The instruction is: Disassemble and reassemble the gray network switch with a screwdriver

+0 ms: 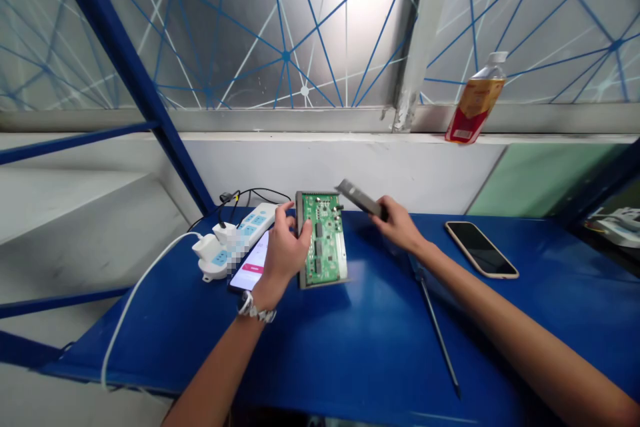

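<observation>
My left hand is closed on the left side of a green circuit board in a grey metal casing, thumb over the board's edge. The board faces up, its chips and connectors showing. My right hand grips one end of a flat grey metal panel, which tilts up to the left, above and right of the board. Under my right forearm lies a screwdriver with a long thin shaft; its handle is partly hidden by the arm.
Left of the board are a white power strip with plugs and cables, and a phone with a lit screen. A dark-screened phone lies at the right of the blue table. A drink bottle stands on the window ledge.
</observation>
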`<state>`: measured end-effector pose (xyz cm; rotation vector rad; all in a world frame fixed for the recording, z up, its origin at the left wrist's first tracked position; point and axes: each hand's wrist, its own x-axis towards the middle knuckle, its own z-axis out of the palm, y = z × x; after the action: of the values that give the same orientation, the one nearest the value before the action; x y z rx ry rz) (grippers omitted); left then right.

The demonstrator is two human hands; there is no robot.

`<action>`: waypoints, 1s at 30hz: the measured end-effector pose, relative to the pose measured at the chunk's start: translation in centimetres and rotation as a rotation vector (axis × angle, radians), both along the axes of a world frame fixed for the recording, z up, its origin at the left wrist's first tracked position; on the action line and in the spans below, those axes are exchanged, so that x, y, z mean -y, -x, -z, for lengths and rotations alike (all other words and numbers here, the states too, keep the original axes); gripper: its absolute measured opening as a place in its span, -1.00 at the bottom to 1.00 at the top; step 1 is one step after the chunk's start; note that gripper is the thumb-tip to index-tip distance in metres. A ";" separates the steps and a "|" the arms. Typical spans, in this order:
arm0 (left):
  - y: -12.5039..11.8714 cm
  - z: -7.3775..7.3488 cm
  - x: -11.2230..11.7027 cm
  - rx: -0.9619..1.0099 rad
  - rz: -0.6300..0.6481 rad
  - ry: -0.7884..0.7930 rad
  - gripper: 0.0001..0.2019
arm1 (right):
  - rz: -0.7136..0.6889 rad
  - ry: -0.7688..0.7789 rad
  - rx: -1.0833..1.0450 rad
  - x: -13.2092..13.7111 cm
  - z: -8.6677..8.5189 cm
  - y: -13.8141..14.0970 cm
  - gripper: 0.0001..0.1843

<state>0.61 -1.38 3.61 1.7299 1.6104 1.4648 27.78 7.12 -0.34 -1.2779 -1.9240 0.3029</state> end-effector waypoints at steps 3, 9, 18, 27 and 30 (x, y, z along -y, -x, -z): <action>-0.8 0.7 -2.6 0.244 0.074 -0.056 -0.49 | 0.132 -0.046 -0.327 1.3 -1.7 -1.9 -0.63; -3.1 3.3 -3.5 0.522 0.117 0.004 -0.45 | -0.043 0.408 -0.934 6.2 -2.0 -2.0 -0.47; -4.8 5.2 -0.4 0.557 0.233 0.186 -0.41 | -0.171 0.844 -1.066 11.0 0.8 2.7 -0.46; -5.1 5.4 -0.2 0.555 0.248 0.184 -0.44 | -0.150 0.870 -1.094 11.4 1.4 3.7 -0.50; -5.1 5.7 -0.3 0.534 0.247 0.186 -0.44 | -0.178 0.857 -1.097 11.4 1.7 3.6 -0.51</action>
<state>5.70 -1.04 -2.08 1.2415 1.1642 1.4427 24.14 -4.27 -2.01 -1.0216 -0.9148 1.6542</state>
